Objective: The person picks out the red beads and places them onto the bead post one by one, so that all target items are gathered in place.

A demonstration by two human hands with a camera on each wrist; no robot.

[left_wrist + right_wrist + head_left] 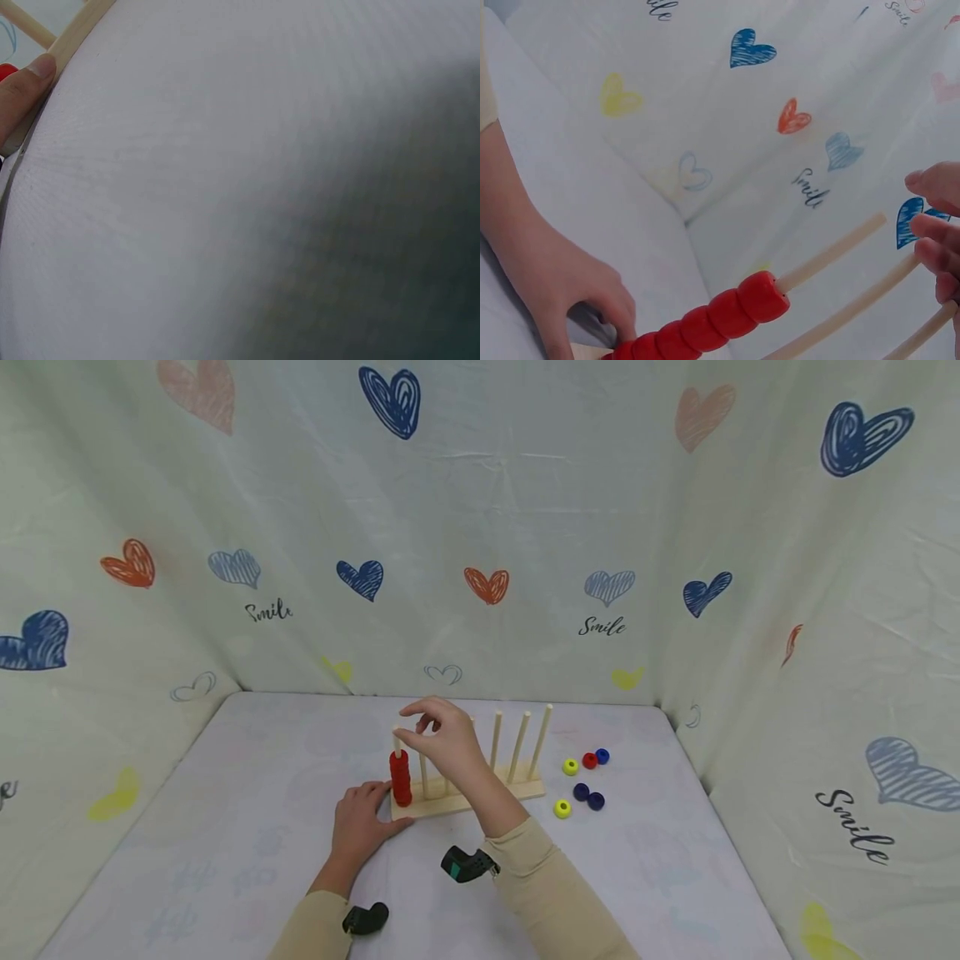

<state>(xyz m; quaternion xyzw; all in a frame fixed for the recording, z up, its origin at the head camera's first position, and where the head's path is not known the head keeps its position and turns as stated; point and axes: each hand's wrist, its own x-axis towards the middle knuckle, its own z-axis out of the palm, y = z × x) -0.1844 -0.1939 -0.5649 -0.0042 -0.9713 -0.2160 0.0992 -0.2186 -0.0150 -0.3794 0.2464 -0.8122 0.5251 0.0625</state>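
A wooden peg stand (491, 793) lies on the table, with a stack of red beads (401, 778) on its leftmost peg. In the right wrist view the red beads (720, 322) sit low on that peg, whose upper end sticks out. My left hand (363, 822) holds the stand's left end, thumb (26, 86) along the front edge and fingers at the far side. Above the pegs is my right hand (446, 743), thumb and forefinger spread near the leftmost peg's tip. Nothing shows between the right fingers (939, 255) in the right wrist view.
Right of the stand lie two yellow beads (562, 809), a red bead (590, 761), a blue bead (602, 757) and two dark blue beads (596, 801). Several more upright pegs (518, 747) rise from the stand. A heart-printed cloth (487, 527) hangs behind the table.
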